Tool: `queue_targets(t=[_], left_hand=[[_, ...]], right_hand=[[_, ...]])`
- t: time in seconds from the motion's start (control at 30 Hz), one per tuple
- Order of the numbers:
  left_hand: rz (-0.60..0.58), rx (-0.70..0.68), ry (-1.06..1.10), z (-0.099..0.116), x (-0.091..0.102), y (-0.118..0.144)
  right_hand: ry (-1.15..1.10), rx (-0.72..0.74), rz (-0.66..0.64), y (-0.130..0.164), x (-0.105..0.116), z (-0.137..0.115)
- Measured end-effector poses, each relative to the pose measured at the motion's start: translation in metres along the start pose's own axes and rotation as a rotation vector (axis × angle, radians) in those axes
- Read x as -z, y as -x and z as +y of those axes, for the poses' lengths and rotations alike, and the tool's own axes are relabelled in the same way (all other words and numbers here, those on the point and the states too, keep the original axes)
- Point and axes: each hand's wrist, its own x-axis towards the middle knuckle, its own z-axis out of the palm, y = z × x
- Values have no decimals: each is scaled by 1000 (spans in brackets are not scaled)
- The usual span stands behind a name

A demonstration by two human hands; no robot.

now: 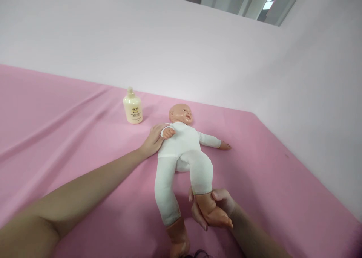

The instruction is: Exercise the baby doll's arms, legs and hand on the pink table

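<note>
A baby doll (183,145) in a white bodysuit lies on its back on the pink cloth (70,137), head toward the far wall. My left hand (152,139) rests against the doll's side and shoulder, next to its bent arm, fingers partly tucked behind the torso. My right hand (215,209) is wrapped around the doll's lower leg and foot (215,214), lifting that leg slightly. The doll's other leg (166,190) stretches straight toward me. A cream-coloured lotion bottle (132,106) stands upright to the left of the doll's head, apart from both hands.
The pink cloth covers the whole surface, with long folds on the left side. Pale pink walls (198,43) close off the back and the right. The surface's right edge runs diagonally along the right wall.
</note>
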Motion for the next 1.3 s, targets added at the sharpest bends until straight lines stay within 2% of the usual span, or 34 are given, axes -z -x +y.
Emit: queue_targets(t=[0.17, 0.3, 0.4, 0.97, 1.13, 1.3], left_hand=[[-37, -18, -32, 0, 2, 0], [-50, -40, -68, -1, 2, 4], [-106, -62, -112, -2, 1, 6], [-148, -142, -172, 4, 2, 5], [-150, -95, -155, 3, 2, 5], [-94, -28, -99, 2, 1, 4]], right_hand=[[13, 2, 18, 0, 3, 3], [27, 184, 143, -2, 1, 2], [19, 260, 207, -3, -1, 1], [-9, 252, 280, -5, -3, 1], [9, 245, 246, -5, -3, 0], [23, 241, 206, -3, -7, 0]])
